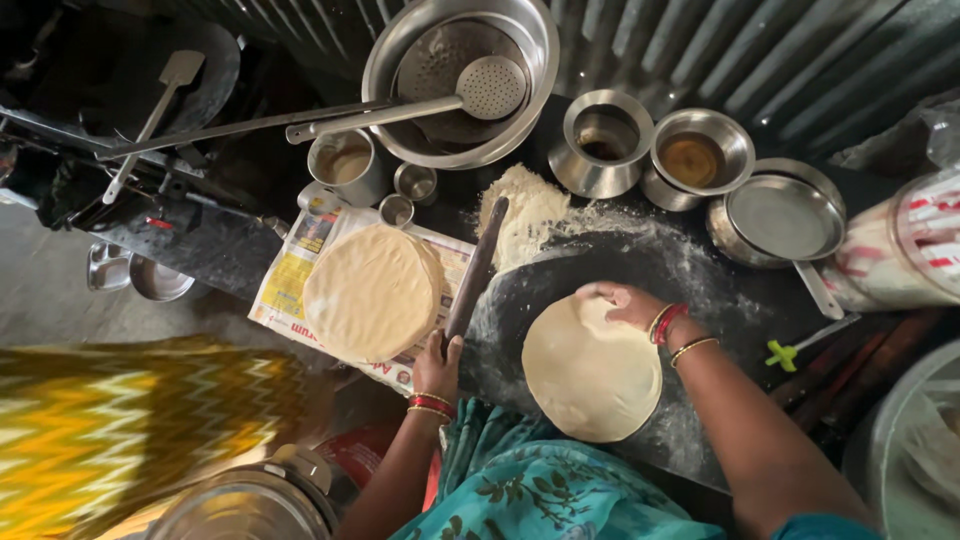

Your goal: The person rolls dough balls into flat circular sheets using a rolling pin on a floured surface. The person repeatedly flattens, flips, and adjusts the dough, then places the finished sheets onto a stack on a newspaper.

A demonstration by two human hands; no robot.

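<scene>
Lying flat on the floured tabletop point(700, 290), the rolled dough disc point(590, 372) sits nearest, with the right hand point(618, 303) resting on its far edge, fingers seemingly pinching the rim, though flour blurs this. Left of it, the left hand point(437, 365) is clenched on the rolling pin point(476, 270), whose long axis runs near to far. Further left, stacked discs point(370, 290) lie on newspaper point(290, 270). Farther off are a flour heap point(525, 215) and steel bowls point(700, 155).

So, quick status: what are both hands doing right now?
Left hand grips rolling pin. Right hand on rolled dough round. Flour pile just behind; stack of rolled rounds alongside.
</scene>
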